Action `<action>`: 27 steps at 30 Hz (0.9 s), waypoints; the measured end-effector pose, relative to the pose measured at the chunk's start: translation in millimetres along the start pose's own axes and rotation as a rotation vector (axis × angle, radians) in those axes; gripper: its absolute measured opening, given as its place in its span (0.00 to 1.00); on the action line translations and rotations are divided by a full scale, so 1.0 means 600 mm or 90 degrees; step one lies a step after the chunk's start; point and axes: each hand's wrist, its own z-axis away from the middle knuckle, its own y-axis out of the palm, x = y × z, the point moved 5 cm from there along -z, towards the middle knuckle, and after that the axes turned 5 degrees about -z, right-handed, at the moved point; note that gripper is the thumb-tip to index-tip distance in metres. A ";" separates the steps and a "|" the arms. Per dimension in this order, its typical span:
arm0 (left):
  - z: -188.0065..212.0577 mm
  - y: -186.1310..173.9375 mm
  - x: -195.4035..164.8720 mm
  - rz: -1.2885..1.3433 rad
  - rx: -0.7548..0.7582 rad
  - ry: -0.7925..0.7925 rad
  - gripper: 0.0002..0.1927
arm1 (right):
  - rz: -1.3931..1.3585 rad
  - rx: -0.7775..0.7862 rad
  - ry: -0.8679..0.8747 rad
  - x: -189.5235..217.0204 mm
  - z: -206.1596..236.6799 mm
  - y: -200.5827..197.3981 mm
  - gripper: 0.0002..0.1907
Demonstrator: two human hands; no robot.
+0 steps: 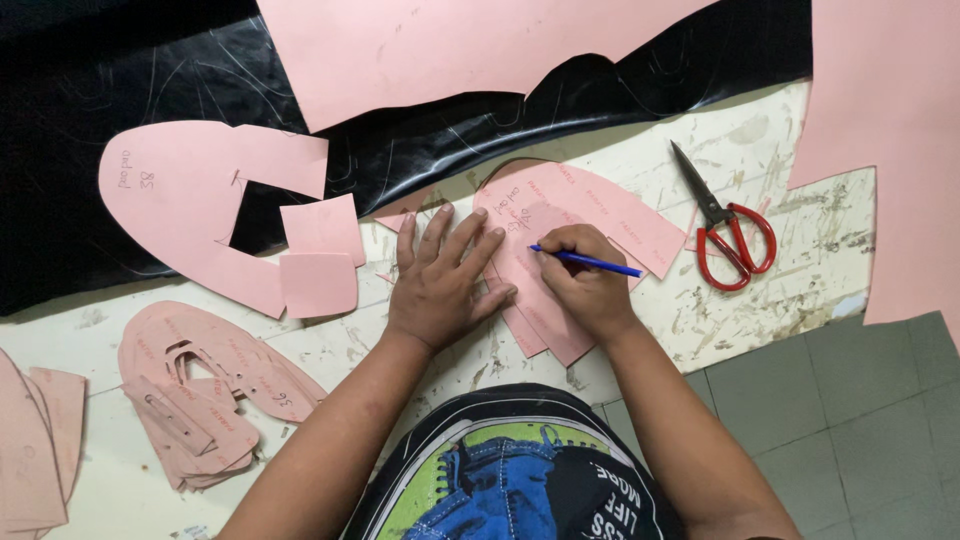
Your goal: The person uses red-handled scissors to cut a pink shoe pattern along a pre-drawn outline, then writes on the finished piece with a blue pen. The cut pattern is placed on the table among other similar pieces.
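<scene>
Pinching blue pen (590,262), right hand (590,285); left hand (445,280) spread flat on pink pattern piece (600,205).

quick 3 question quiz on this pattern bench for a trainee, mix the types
1. True or false: the right hand holds a blue pen over the stack of pink pattern pieces.
2. What does the left hand do? A) lifts the scissors B) presses flat on the pattern pieces C) holds the pen
3. Fill in: the red-handled scissors lie to the ____ of the right hand, on the white worktable.

Key: 1 true; 2 B; 3 right
</scene>
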 end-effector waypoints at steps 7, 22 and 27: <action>0.000 0.000 0.001 0.003 0.002 -0.005 0.34 | -0.005 0.004 -0.021 0.000 0.000 -0.003 0.09; 0.003 0.005 0.001 -0.016 0.004 0.002 0.33 | -0.063 -0.016 0.007 -0.020 0.007 -0.013 0.10; 0.003 0.005 0.001 -0.018 0.004 0.001 0.33 | -0.074 -0.016 0.006 -0.020 0.007 -0.010 0.10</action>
